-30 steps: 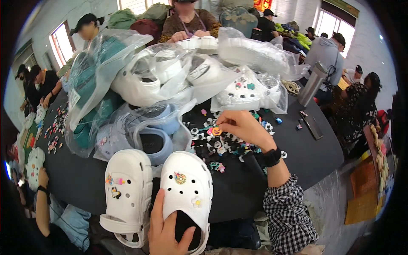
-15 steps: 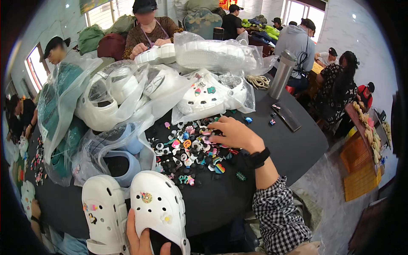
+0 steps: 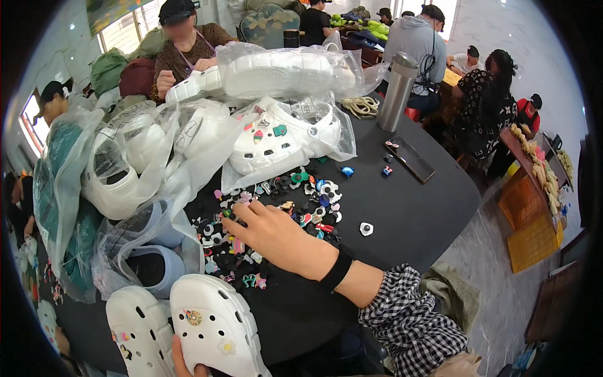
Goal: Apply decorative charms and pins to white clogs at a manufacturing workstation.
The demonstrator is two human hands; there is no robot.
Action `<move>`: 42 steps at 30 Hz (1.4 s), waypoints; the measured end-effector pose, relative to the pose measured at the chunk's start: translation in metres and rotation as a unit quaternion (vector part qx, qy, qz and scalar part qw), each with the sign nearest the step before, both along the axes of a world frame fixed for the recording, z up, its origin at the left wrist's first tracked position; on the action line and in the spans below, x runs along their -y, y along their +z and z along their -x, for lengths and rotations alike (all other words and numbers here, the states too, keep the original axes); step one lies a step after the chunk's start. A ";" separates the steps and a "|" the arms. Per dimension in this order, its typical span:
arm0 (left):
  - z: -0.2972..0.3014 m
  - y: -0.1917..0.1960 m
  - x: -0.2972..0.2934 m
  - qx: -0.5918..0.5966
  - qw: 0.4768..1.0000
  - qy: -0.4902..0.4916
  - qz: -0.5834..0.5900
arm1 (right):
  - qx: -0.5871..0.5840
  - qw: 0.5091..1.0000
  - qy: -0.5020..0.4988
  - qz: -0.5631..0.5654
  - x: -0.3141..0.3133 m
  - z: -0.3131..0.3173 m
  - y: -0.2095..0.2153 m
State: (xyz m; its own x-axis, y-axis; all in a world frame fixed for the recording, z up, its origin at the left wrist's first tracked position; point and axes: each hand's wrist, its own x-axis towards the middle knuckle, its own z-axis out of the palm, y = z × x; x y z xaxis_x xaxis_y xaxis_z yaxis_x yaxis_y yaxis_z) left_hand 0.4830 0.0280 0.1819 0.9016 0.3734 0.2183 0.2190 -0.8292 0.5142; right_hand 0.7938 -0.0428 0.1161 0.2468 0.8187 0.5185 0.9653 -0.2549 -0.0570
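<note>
Shoe charms (image 3: pixel 276 213) cover a black table (image 3: pixel 408 213) as a worker picks through them.

Right hand (image 3: pixel 273 235), fingers loosely curled, reaches toward ten o'clock into the pile; left hand (image 3: pixel 188 364), grip unclear, steadies a white clog (image 3: pixel 213 327) at six o'clock.

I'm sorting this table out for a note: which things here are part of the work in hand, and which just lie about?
In use:
- right hand, reaching into the pile of small charms
- left hand, at the near white clog
- second white clog beside it

Lying about:
- steel flask
- phone
- coiled cord
- bagged clogs
</note>
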 end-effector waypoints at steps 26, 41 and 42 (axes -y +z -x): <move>0.002 -0.001 -0.003 -0.008 1.000 0.014 -0.013 | -0.182 0.978 -0.038 -0.090 0.062 -0.058 0.035; -0.001 0.003 -0.003 -0.001 1.000 0.014 0.003 | -0.192 0.958 -0.198 -0.080 0.088 -0.077 0.029; -0.001 0.002 -0.003 -0.001 1.000 0.014 0.005 | -0.180 0.957 -0.206 -0.101 0.093 -0.083 0.029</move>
State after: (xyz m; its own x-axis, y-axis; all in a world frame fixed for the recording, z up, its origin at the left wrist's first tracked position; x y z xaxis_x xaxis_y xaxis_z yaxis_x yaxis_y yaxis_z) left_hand 0.4837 0.0306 0.1837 0.8914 0.3999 0.2134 0.2422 -0.8181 0.5215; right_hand 0.8771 -0.1359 0.1449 0.7185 0.5064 0.4768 0.6946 -0.5578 -0.4542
